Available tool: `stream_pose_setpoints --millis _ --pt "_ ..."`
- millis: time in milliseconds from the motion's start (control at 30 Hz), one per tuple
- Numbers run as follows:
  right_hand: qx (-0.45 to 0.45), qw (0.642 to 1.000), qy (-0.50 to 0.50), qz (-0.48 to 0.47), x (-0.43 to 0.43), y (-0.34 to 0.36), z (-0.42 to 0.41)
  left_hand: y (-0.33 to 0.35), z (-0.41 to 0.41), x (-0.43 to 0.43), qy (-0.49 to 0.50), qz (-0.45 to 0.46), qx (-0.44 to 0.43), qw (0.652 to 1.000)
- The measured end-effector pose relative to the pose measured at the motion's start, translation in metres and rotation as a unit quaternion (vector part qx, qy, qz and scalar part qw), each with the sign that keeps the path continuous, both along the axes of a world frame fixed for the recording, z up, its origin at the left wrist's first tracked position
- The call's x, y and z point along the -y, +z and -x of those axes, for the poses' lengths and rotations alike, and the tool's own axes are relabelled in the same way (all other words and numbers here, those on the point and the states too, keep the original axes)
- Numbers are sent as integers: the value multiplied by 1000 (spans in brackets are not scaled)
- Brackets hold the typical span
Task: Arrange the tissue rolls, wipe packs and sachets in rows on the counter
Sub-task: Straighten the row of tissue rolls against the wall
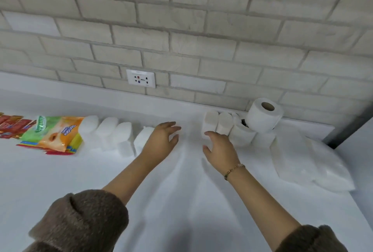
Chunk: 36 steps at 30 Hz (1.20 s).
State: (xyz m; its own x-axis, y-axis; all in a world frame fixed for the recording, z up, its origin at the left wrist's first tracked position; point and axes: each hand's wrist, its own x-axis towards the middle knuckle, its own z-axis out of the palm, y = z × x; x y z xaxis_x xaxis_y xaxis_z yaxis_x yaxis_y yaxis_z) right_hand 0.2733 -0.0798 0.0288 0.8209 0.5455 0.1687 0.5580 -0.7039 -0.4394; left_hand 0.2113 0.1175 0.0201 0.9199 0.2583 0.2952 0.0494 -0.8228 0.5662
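The unsorted tissue rolls [222, 125] lie just beyond the right hand [221, 148] — nearer than the left hand [161, 137]; both hands open, empty.

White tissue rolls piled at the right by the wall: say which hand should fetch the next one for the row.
Right. The right hand is open beside the white tissue rolls, nearly touching them; the left hand is at the row's end.

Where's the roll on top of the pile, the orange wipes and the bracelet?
Top roll [262, 117], head view: its paper side.
Orange wipes [60, 133], head view: pack front.
Bracelet [234, 169], head view: chain on the right wrist.
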Motion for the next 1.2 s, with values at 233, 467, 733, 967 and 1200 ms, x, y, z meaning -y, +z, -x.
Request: stream_pose_setpoints --millis 233,467,733,967,1200 --pt "-12 998 54 30 -69 -12 49 -7 77 -92 66 -9 -6 998" --pt "-7 999 9 40 -157 -28 80 -21 100 -161 29 -23 -43 998" --pt "10 994 -56 94 -210 -49 98 -43 86 -201 -94 -100 -57 989" --pt "41 991 -78 100 -225 -57 91 -42 64 -200 -107 -213 -82 968" --pt "78 983 -122 116 -216 -63 56 -45 28 -186 -133 -167 -63 975"
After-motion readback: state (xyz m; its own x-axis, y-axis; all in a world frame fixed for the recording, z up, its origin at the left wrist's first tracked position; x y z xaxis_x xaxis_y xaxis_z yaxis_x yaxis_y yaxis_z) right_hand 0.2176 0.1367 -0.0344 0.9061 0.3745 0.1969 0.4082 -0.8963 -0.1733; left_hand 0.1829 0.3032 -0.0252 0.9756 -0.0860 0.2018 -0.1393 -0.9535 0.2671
